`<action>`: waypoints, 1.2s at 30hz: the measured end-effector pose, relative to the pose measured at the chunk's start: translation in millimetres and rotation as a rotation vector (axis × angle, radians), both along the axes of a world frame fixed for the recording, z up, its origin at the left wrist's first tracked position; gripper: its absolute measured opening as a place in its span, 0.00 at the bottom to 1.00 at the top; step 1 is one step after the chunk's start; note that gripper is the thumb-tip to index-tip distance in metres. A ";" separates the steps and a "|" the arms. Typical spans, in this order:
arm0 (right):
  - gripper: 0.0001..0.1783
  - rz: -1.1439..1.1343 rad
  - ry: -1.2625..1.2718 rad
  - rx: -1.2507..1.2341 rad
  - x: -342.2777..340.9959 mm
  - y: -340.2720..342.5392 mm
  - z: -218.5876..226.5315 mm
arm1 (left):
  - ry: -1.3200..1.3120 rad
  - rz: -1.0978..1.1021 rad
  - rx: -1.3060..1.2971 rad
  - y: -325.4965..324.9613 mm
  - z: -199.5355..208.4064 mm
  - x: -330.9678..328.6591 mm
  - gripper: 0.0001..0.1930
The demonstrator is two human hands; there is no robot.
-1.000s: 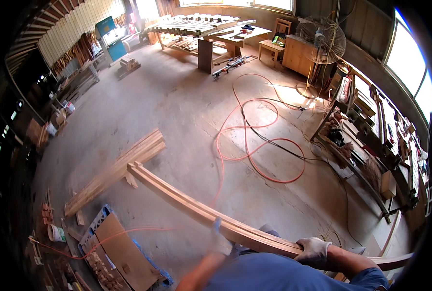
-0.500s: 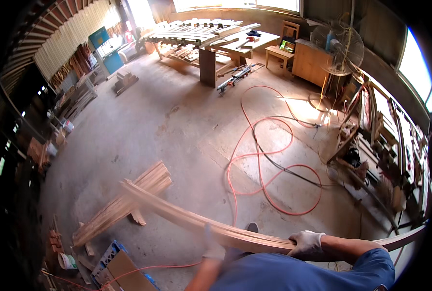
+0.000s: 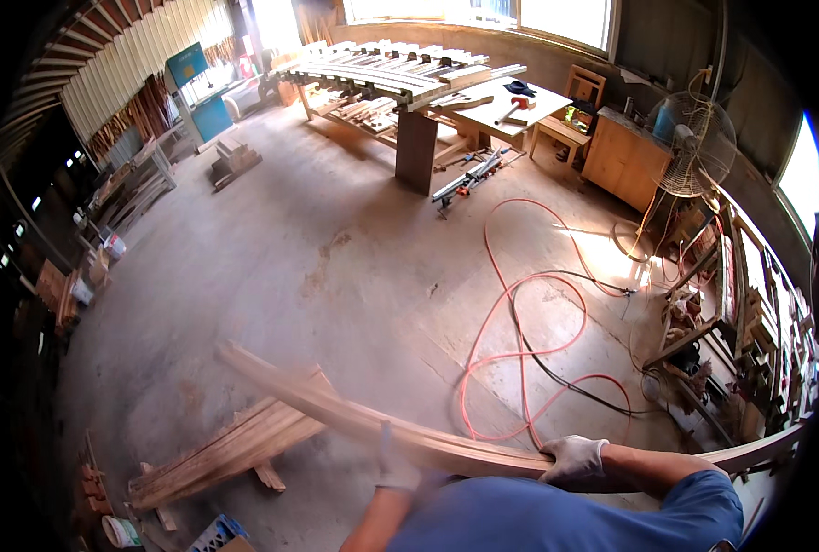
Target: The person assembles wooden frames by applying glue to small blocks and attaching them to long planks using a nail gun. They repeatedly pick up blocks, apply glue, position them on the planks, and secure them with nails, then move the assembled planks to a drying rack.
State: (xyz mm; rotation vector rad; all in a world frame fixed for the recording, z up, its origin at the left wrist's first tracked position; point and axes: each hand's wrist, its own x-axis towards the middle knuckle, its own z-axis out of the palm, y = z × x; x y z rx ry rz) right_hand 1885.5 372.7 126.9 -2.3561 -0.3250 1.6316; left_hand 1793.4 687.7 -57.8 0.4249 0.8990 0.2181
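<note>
Long wooden beam point(image 3: 474, 454) held crosswise, its blurred left end crossing above the plank stack point(image 3: 216, 455) in view, the rest running right of that stack. Right gloved hand point(image 3: 575, 458) clamped on the beam; left gloved hand point(image 3: 398, 474) at the beam, nearer the stack, too blurred to tell its grip. Red hose point(image 3: 523, 353) looped right of stack.

I now see the far end of the curved wooden beam point(image 3: 455, 450) poking out past the plank stack point(image 3: 230, 451), where at first it only met the stack's right-hand edge. My view slides too: the stack and the looped orange hose point(image 3: 524, 354) sit lower, the workbench point(image 3: 416, 152) shifts down and rightward, and the blue plastic crate point(image 3: 216, 533) shrinks to a corner at the bottom rim.
</note>
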 end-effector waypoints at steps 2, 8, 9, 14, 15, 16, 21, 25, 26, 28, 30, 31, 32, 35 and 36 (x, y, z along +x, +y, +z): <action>0.46 -0.005 -0.057 0.062 21.8 43.9 7.3 | -0.130 -0.087 -0.122 51.3 25.6 34.0 0.39; 0.44 -0.036 -0.006 0.048 137.9 150.8 7.3 | -0.070 -0.093 -0.129 163.2 44.6 156.8 0.38; 0.44 -0.049 -0.003 0.045 157.2 166.0 3.9 | -0.063 -0.099 -0.142 178.1 48.7 178.9 0.38; 0.44 -0.076 0.015 0.096 265.4 230.5 -36.9 | -0.029 -0.056 -0.074 255.6 11.4 297.9 0.41; 0.43 -0.114 0.019 0.104 291.4 251.1 -29.9 | -0.017 -0.041 -0.039 269.1 13.1 323.4 0.41; 0.42 -0.153 0.024 0.111 316.9 273.6 -15.8 | -0.014 -0.043 -0.042 286.4 -0.1 347.3 0.41; 0.42 -0.128 0.038 0.062 463.1 359.5 20.9 | -0.007 -0.015 -0.016 369.3 -14.4 469.7 0.42; 0.41 -0.061 -0.005 0.126 556.8 399.5 9.1 | -0.012 0.014 0.009 418.3 20.0 561.1 0.40; 0.41 -0.108 0.016 0.132 577.0 415.8 15.8 | -0.040 0.011 0.023 436.4 8.9 579.5 0.38; 0.41 -0.108 0.024 0.095 621.0 454.4 27.6 | -0.044 0.029 0.026 465.4 12.1 620.7 0.38; 0.41 -0.114 0.020 0.082 664.9 494.3 32.1 | -0.126 0.019 0.006 502.1 -6.1 658.4 0.38; 0.41 -0.128 0.022 0.103 684.6 512.5 26.2 | -0.145 0.020 -0.031 522.4 -15.4 678.6 0.39; 0.41 -0.142 0.017 0.119 707.3 532.4 22.5 | -0.172 0.022 -0.074 542.9 -19.0 702.8 0.40; 0.42 -0.161 0.001 0.126 770.4 598.1 20.9 | -0.141 0.013 -0.075 605.3 -17.9 773.2 0.42; 0.42 -0.165 -0.013 0.131 788.5 616.6 15.0 | -0.119 0.008 -0.080 625.2 -10.4 796.5 0.42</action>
